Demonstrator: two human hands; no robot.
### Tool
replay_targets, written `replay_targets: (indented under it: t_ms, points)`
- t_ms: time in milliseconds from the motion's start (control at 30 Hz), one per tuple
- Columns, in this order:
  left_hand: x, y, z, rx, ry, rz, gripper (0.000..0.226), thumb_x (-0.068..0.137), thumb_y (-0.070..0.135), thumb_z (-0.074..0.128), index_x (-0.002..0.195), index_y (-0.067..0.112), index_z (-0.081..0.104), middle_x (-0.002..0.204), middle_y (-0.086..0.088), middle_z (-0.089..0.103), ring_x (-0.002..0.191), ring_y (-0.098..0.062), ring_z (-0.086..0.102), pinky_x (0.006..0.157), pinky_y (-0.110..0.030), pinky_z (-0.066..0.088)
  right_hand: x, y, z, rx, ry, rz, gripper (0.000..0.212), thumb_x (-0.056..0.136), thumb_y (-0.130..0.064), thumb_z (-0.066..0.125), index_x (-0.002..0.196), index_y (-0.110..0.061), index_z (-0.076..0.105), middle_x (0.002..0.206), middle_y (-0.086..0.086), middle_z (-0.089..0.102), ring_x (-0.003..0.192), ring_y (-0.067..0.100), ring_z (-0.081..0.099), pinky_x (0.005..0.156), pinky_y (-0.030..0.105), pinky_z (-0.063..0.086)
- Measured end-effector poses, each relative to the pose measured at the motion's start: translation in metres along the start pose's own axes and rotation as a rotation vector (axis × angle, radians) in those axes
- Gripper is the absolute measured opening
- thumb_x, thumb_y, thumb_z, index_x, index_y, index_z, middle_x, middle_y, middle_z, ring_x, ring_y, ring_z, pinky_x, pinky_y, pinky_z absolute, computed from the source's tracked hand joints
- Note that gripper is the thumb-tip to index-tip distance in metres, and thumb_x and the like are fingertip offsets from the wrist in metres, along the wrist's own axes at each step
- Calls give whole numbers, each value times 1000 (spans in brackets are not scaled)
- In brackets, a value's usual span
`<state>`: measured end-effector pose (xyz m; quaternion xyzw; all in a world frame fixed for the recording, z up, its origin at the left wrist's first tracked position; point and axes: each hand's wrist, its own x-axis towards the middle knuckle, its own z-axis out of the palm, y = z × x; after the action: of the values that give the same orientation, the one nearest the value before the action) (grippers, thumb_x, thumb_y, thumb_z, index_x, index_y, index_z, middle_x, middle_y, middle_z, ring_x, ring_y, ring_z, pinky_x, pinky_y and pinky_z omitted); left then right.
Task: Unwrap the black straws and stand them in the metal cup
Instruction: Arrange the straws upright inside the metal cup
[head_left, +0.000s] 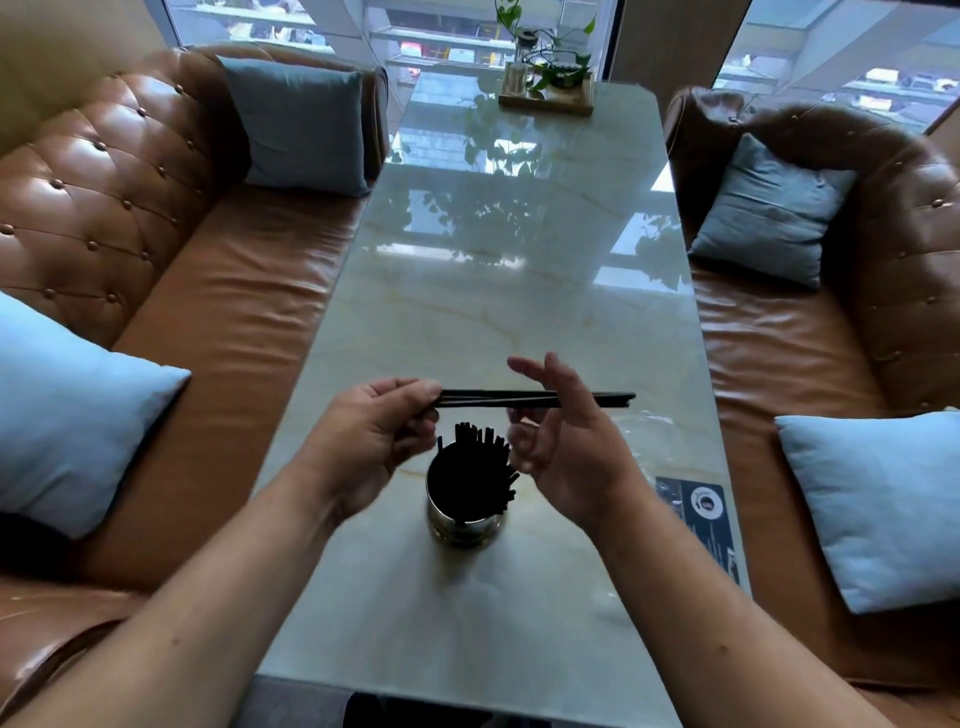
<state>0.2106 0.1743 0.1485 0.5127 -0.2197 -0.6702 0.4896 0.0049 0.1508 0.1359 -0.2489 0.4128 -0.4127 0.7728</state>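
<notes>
Item 1, black straws (488, 399): a small bundle, apparently two or three, bare of wrapping; held level in the air just above the cup, lying left to right; the level hold lets the ends be evened before the bundle is tipped upright, so I judge.

Item 2, left hand (374, 431): grasping the bundle's left end in a pinch of thumb and curled fingers; it carries the whole weight.

Item 3, right hand (561, 441): released, fingers spread and loosely bent, palm turned towards the left; the bundle crosses in front of it; whether the fingers touch the straws is not clear from this angle; placed, it seems, to steady or tap the free end.

Item 4, metal cup (464, 525): upright on the surface (519, 291), near its front edge, directly below the hands; kept close so each drop is short.

Item 5, standing straws (478, 467): many, fanned and leaning on the rim, tips just beneath the held bundle; the task looks well advanced.

Item 6, clear wrappers (649, 441): a faint crumpled film to the right of the cup, set aside out of the way.

Item 7, printed card (698, 514): flat by the right edge.

Item 8, wooden tray (545, 106) with plant: far end, well apart.
</notes>
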Motion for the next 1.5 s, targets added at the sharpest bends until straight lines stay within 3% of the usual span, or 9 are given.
replay_targets:
  t_ms: [100, 200, 367, 467, 600, 900, 1200, 1367, 1500]
  points:
    - [0, -28, -5, 43, -17, -91, 9, 82, 19, 75, 89, 16, 71, 74, -7, 69, 51, -9, 59, 49, -20, 55, 2, -8, -9, -230, 132, -132, 28, 99, -28, 63, 81, -10, 75, 61, 11, 55, 49, 24, 50, 44, 29, 44]
    - [-1, -50, -14, 368, 36, -68, 21, 90, 21, 75, 106, 14, 66, 85, -10, 67, 52, -12, 59, 49, -26, 54, 0, -13, -20, -544, 179, -254, 25, 88, -25, 65, 68, -11, 72, 56, 9, 61, 47, 26, 58, 45, 34, 50]
    - [-10, -76, -37, 1224, -27, 132, 65, 53, 67, 85, 108, 40, 64, 88, 17, 62, 72, 7, 56, 64, -11, 40, 4, 8, -29, -1001, 191, -267, 23, 88, -35, 67, 72, -18, 69, 59, 4, 68, 51, 18, 64, 55, 44, 57]
    - [-9, -90, -35, 1451, -83, 223, 68, 62, 63, 83, 121, 42, 59, 104, 18, 57, 96, 2, 56, 78, -10, 39, 6, 30, -27, -1146, 121, -232, 17, 82, -51, 70, 88, -35, 71, 69, -8, 72, 61, 4, 67, 58, 30, 55]
    - [-2, -100, -25, 1519, -62, 294, 57, 71, 59, 77, 122, 38, 59, 115, 15, 62, 106, -8, 61, 87, -25, 49, 5, 44, -44, -1214, 202, -226, 35, 75, -66, 63, 102, -44, 65, 73, -8, 66, 65, 2, 62, 54, 22, 42]
    - [7, -99, 0, 1500, -39, 388, 33, 79, 47, 69, 108, 32, 68, 103, 9, 67, 95, -16, 66, 75, -33, 51, -6, 66, -53, -1000, 157, -13, 13, 85, -39, 71, 84, -26, 72, 75, 8, 77, 71, 36, 74, 65, 57, 61]
    - [5, -66, -1, 1509, -29, 528, 17, 86, 35, 70, 101, 32, 77, 98, 8, 72, 93, -17, 68, 76, -30, 51, -4, 59, -52, -1063, 191, -79, 27, 80, -64, 60, 87, -39, 69, 77, -11, 75, 58, 2, 64, 57, 31, 52]
    - [4, -15, 6, 1564, -38, 532, 19, 86, 39, 73, 101, 30, 79, 96, 4, 74, 94, -20, 68, 80, -30, 51, -1, 53, -53, -1080, 237, -128, 38, 80, -68, 55, 84, -34, 71, 76, -10, 76, 66, 5, 69, 63, 32, 54]
    - [-6, 37, 10, 1487, 7, 522, 13, 82, 36, 80, 92, 28, 81, 83, 10, 78, 78, -5, 70, 73, -22, 51, 1, 45, -55, -1105, 273, -176, 36, 84, -63, 56, 79, -30, 70, 73, -5, 73, 58, 5, 61, 55, 26, 46]
